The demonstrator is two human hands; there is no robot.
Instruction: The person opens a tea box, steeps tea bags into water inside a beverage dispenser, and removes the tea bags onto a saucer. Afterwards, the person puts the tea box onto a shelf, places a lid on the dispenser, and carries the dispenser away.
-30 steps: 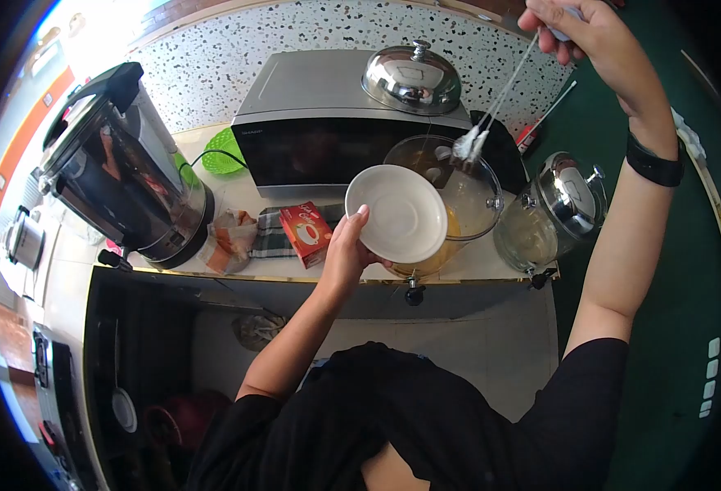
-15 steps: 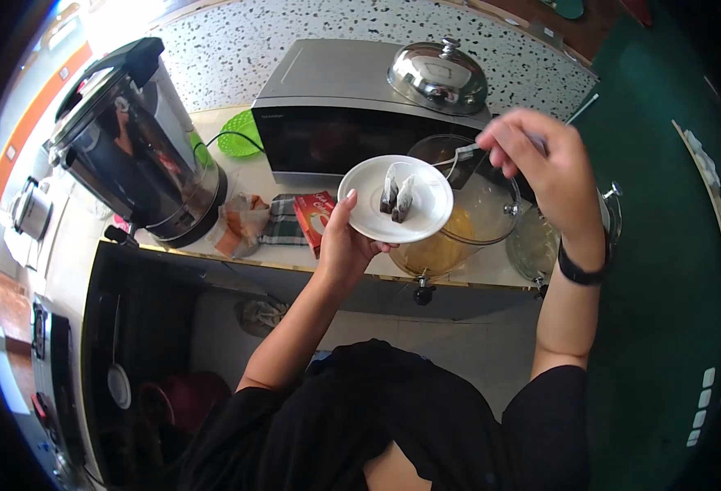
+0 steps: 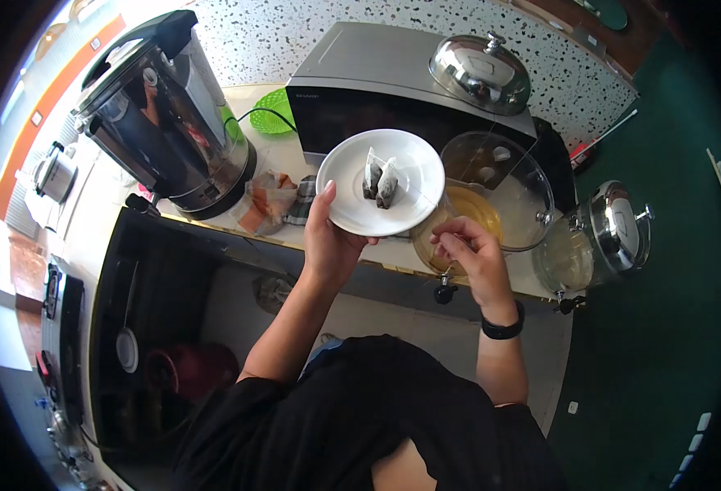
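The left hand grips the saucer at eight o'clock, two tea bags near its centre; a careless tilt could slide them off. At four o'clock, the right hand's fingers are narrow, contents unclear

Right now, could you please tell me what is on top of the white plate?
Two tea bags rest near the middle of the white plate, and the left hand laps its thumb over the rim. The surface directly beneath bags and thumb is covered.
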